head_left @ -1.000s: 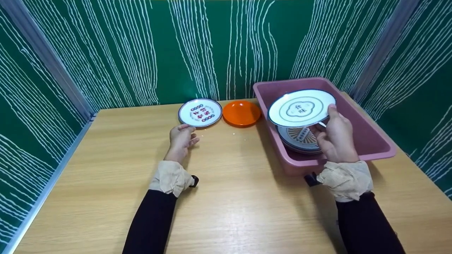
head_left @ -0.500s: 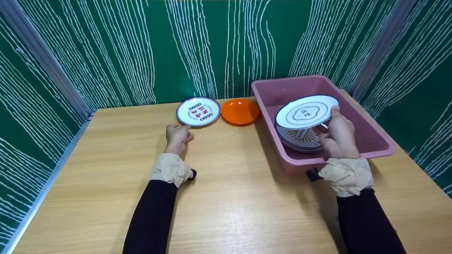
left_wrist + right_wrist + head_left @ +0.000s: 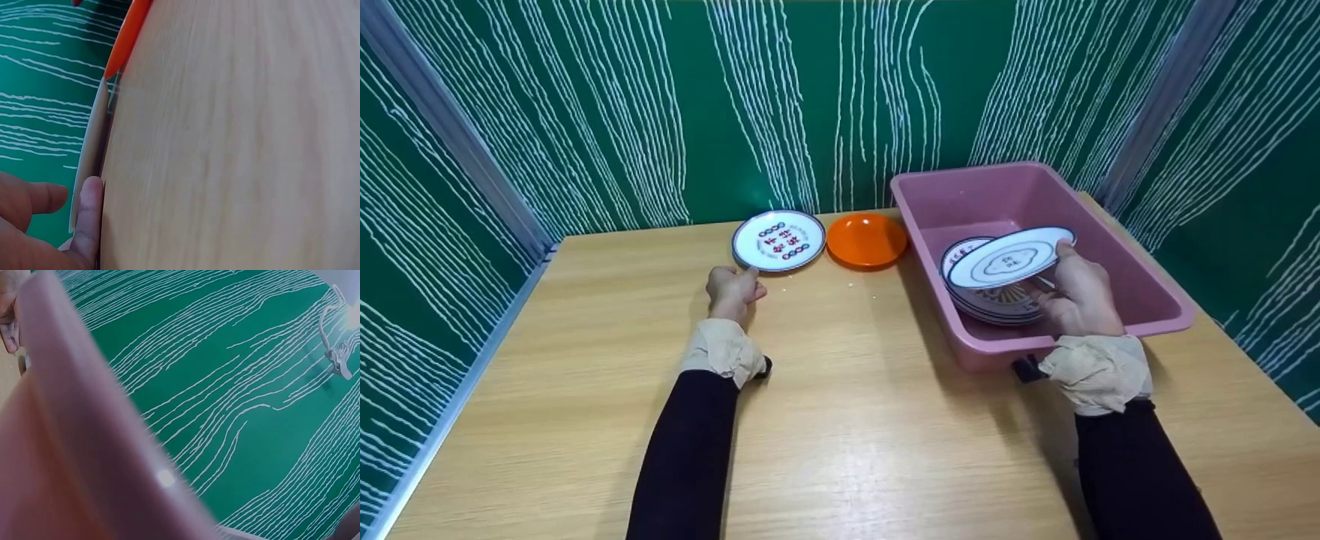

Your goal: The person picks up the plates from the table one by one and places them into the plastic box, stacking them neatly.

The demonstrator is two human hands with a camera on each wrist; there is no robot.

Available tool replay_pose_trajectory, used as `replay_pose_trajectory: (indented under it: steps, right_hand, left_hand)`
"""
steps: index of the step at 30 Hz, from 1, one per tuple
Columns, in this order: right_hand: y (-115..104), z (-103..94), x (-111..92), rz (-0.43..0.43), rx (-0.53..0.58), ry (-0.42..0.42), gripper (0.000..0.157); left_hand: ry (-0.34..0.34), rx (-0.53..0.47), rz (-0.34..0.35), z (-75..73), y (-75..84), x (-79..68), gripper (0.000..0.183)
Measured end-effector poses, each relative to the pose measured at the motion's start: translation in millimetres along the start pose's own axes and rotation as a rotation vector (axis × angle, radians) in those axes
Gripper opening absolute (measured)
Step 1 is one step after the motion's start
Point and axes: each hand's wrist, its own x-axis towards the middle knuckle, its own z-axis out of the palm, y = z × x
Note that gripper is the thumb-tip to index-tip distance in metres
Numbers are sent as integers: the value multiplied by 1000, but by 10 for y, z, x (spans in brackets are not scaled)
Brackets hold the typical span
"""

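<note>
Right grip [image 3: 1078,294] pinches tilted plate [image 3: 1006,260] by its rim over stack [image 3: 991,304]; left grip [image 3: 732,289] spread at white plate [image 3: 778,241]. Best levelled slowly, pinch firm.

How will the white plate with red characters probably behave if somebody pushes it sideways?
The white plate with red characters looks stiff and smooth, so it may slide without bending. Its low, wide shape suggests little tipping. The orange plate sits close beside it, so a push that way might knock them together.

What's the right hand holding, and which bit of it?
The right hand holds a tilted white plate by its right-side edge, thumb at the rim, fingers underneath.
</note>
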Motion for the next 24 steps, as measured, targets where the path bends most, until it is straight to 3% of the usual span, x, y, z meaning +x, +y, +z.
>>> replay_pose_trajectory:
  steps: [9, 18, 24]
  right_hand:
    - [-25, -21, 12, 76, -39, 2, 55]
    - [-18, 8, 18, 107, -140, 1, 37]
    - [-26, 4, 17, 153, -116, 18, 57]
  left_hand:
    - [62, 198, -57, 57, 35, 51, 30]
    - [77, 436, 26, 72, 45, 49, 46]
    - [55, 394, -9, 125, 74, 73, 46]
